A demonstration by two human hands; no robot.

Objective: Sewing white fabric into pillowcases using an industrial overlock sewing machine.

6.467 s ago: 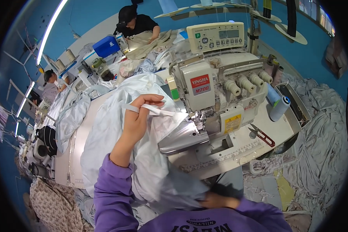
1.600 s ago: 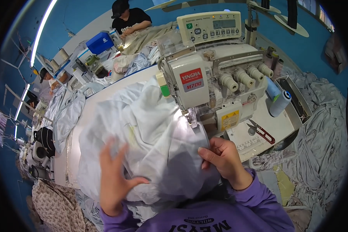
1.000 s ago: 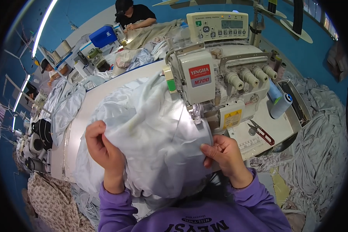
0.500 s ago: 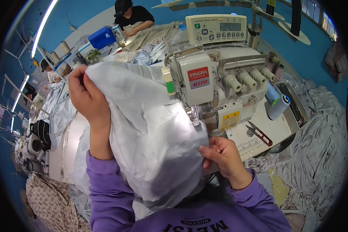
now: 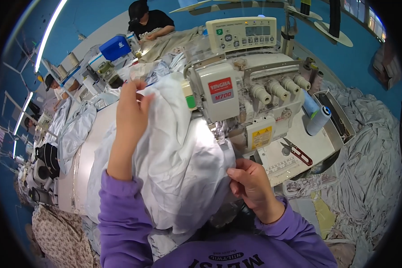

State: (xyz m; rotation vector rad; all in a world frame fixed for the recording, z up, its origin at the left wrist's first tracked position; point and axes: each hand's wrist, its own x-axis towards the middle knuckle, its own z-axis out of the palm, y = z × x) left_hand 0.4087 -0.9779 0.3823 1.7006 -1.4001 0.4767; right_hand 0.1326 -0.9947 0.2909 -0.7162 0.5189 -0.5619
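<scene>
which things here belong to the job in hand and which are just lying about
In the job, it seems:
white cloth, pinched by the right hand
sewing machine, the cloth at its foot

Apparently lying about:
snips
nearer blue spool
grey cloth heap
floral cloth

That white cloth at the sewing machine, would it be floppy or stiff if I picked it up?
Probably floppy: the white cloth lies in soft, loose folds. It may be light too, as it looks thin. If tugged, it might catch, since one part reaches up against the sewing machine.
</scene>
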